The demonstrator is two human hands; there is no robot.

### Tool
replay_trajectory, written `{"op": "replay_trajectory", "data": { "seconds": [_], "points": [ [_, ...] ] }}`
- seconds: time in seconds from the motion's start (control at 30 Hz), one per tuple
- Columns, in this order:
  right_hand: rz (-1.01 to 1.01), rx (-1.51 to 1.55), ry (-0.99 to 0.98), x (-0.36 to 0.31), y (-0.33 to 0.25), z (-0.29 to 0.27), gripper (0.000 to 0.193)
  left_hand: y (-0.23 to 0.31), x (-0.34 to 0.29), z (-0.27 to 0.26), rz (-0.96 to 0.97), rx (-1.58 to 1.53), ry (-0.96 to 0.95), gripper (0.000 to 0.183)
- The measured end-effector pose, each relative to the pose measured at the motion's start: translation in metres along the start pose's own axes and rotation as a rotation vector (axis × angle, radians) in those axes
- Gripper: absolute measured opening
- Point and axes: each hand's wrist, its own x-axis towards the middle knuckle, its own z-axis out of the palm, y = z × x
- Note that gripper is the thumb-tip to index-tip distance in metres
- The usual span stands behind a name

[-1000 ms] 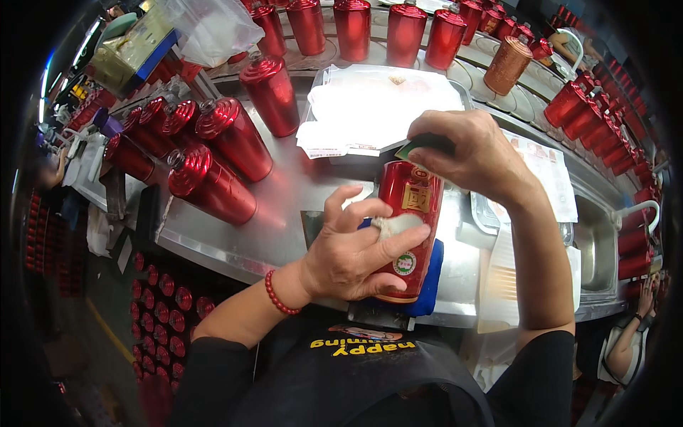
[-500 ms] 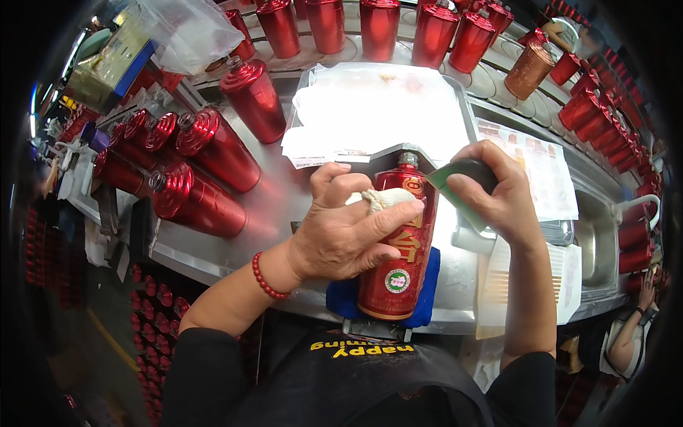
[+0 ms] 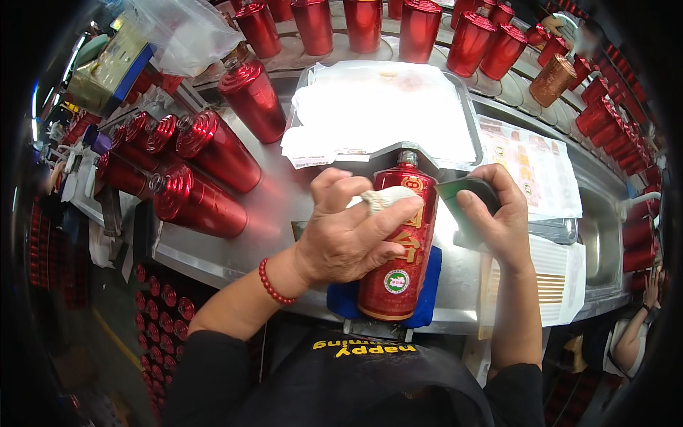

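Steel counter carries gold-lettered bottle on blue cloth.

Upper garment: black, with sleeves ending near the elbows, left sleeve and right sleeve. Forearms: exposed. Torso front: two rows of rounded yellow lettering, inverted in this view. Left wrist: single-strand bracelet of round red beads. Left hand: one finger fitted with a white finger cot, rim rolled and cream-coloured.
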Motion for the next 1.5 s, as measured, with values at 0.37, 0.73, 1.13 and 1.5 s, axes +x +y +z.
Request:
{"op": "replay_trajectory", "data": {
  "seconds": [0.37,0.73,1.13,1.5],
  "points": [
    [-0.492,-0.406,-0.103,0.051,-0.033,0.012,0.018,0.024,-0.036,0.005,-0.227,-0.128,0.108,0.055],
    [-0.747,-0.508,-0.489,-0.011,-0.063,0.035,0.020,0.073,-0.090,0.008,-0.464,-0.146,-0.097,0.107],
    [-0.393,-0.048,-0.274,-0.007,-0.015,0.021,0.014,0.077,-0.096,0.018,-0.468,-0.150,-0.110,0.102],
    [-0.437,-0.291,0.112,0.005,0.004,0.014,0.019,0.076,-0.088,0.015,-0.436,-0.109,-0.125,0.103]
  ]
}}
